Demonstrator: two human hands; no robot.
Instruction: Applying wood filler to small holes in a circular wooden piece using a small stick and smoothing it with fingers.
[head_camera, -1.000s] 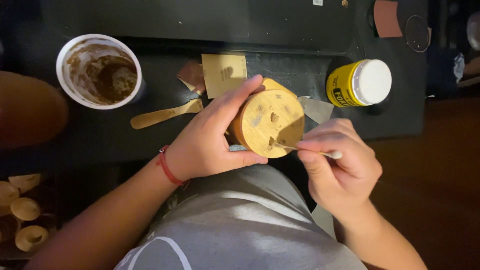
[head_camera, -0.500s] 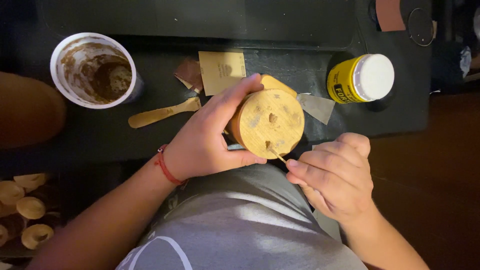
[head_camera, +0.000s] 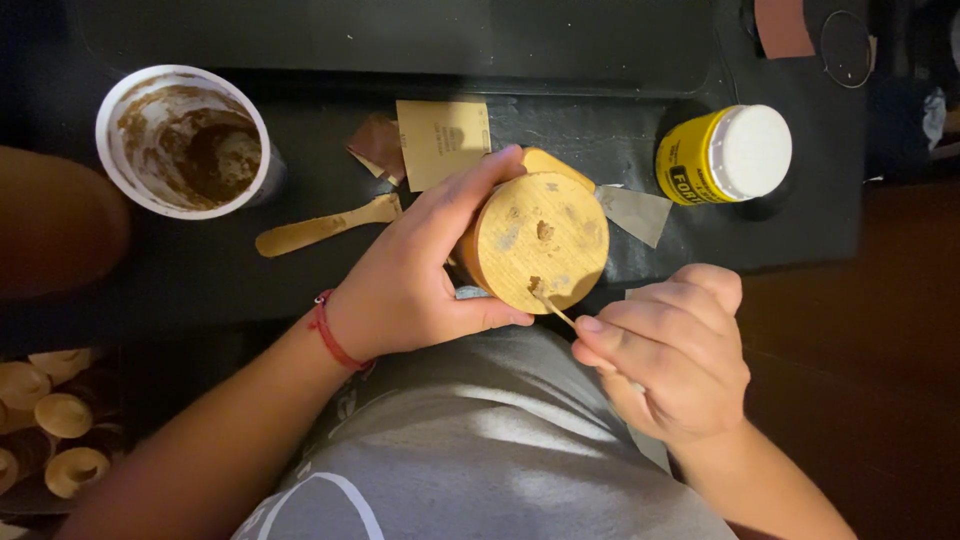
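My left hand (head_camera: 415, 285) grips a round wooden piece (head_camera: 540, 240) by its side, its flat circular face turned up toward me. That face has small brown filler patches near its middle and lower edge. My right hand (head_camera: 670, 355) pinches a thin wooden stick (head_camera: 553, 309); the stick's tip touches the lower patch on the wooden face. Both hands are held above my lap in front of a dark table (head_camera: 600, 150).
On the table stand a white tub (head_camera: 183, 140) smeared with brown paste, a flat wooden spatula (head_camera: 325, 226), sandpaper pieces (head_camera: 440, 140) and a yellow jar with a white lid (head_camera: 725, 155). Several small wooden turned pieces (head_camera: 50, 425) lie at the lower left.
My right hand has shifted down and rightward, turning the stick so its tip now meets the lower patch. The wooden piece is held slightly lower.
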